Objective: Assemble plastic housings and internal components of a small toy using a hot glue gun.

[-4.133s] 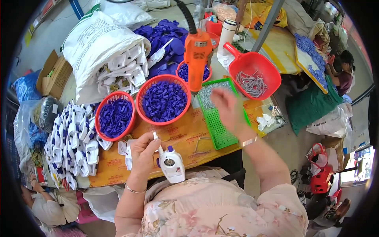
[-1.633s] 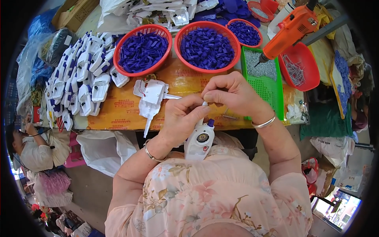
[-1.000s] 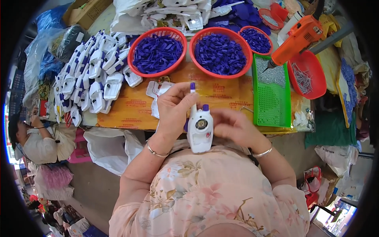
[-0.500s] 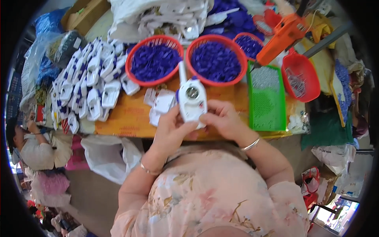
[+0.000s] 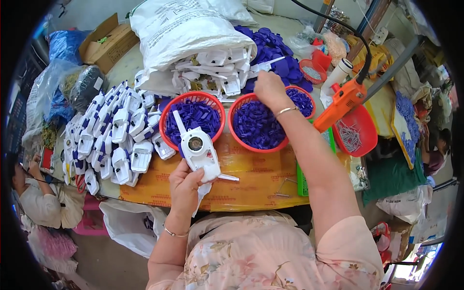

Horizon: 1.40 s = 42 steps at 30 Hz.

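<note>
My left hand [image 5: 182, 186] grips a white toy walkie-talkie casing [image 5: 197, 147] by its lower end, its stub antenna pointing away from me. A round metallic speaker sits in the casing, with a bit of red wire below it. Another white antenna piece [image 5: 229, 178] sticks out beside it. My right hand [image 5: 271, 91] is stretched over the far rim of the right red basket [image 5: 261, 150], which holds purple plastic pieces [image 5: 255, 123]. Its fingers curl down out of sight under the hand. Close beyond lie a white antenna casing [image 5: 267, 64] and flat purple parts [image 5: 278, 46].
Piled at left are white-and-purple casings [image 5: 121, 125]. A white sack [image 5: 188, 34] spills white casings. Another red basket [image 5: 170, 134] holds purple pieces. On the right are an orange tool [image 5: 340, 104] on a cable, a green tray [image 5: 302, 181] and a red scoop [image 5: 367, 130] of metal pins.
My right hand has let go of the casing and moved far over the right basket. My left hand alone holds the casing, now farther left. The view has tilted toward the far table.
</note>
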Motion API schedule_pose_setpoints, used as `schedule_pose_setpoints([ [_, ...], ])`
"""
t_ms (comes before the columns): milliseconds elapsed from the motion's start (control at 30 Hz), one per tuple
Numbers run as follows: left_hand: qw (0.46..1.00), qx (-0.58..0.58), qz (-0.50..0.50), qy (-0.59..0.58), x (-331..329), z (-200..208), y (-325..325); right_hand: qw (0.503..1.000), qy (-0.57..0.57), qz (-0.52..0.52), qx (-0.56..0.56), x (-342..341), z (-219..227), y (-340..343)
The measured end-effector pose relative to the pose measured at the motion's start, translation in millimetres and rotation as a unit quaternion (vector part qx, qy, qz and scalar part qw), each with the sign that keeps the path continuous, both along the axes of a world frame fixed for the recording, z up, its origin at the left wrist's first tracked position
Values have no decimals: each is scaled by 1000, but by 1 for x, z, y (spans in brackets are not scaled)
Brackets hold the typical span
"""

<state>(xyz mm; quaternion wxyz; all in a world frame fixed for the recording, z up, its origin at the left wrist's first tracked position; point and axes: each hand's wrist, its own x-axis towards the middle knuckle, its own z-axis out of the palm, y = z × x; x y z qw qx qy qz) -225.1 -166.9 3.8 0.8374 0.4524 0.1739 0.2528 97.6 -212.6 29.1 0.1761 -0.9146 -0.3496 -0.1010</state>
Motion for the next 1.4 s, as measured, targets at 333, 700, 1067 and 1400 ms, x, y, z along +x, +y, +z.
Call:
schedule_pose_setpoints([
  [333, 1000, 14, -16, 3, -13, -10, 4, 992, 87, -59, -67, 38, 0, 2],
  [700, 999, -11, -19, -37, 26, -14, -19, 914, -125, 301, 243, -168, 33, -67],
  [1067, 997, -25, -55, -43, 26, -42, -42, 873, 230, 346, 255, -175, 1, -108],
  [1400, 991, 110, -75, -33, 20, -41, -54, 898, 148, 235, 342, -196, -2, -99],
])
